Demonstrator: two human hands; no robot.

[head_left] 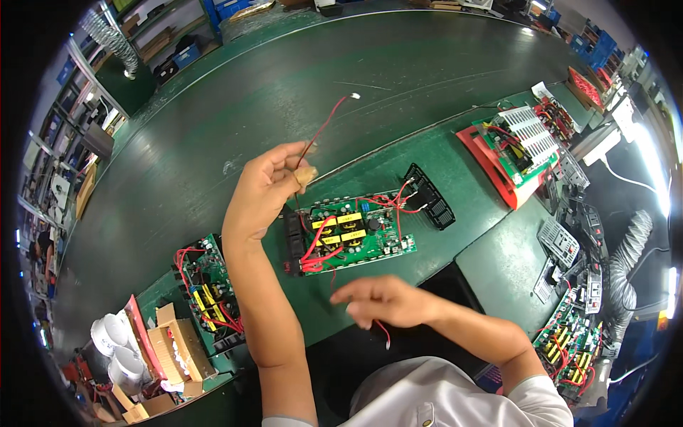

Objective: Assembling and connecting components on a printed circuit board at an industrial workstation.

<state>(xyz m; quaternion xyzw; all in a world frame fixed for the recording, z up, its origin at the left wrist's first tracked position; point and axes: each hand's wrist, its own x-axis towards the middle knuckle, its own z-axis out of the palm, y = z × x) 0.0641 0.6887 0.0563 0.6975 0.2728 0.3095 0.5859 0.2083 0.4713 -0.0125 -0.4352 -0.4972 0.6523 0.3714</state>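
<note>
My left hand (267,186) is pinched above the left end of a green circuit board (388,240), a yellowish cover on one fingertip. It grips a thin red-and-black wire (329,122), whose free end carries a white plug (355,95). In front of the board my right hand (384,302) is closed on a second thin wire. One part of this wire runs up toward the board, and its plug end (387,344) hangs below the hand. The board bears yellow-wrapped transformers and thick red leads. Red wires join it to a black vented end panel (429,196) on its right.
A second circuit board (206,295) lies left of my forearm, near an open cardboard box (179,349) and white cups (117,349). At right are a board with a silver heatsink (528,135) on red sheets, several panels (558,240), another board (569,345) and a flexible duct (632,252). A conveyor belt (284,85) runs behind.
</note>
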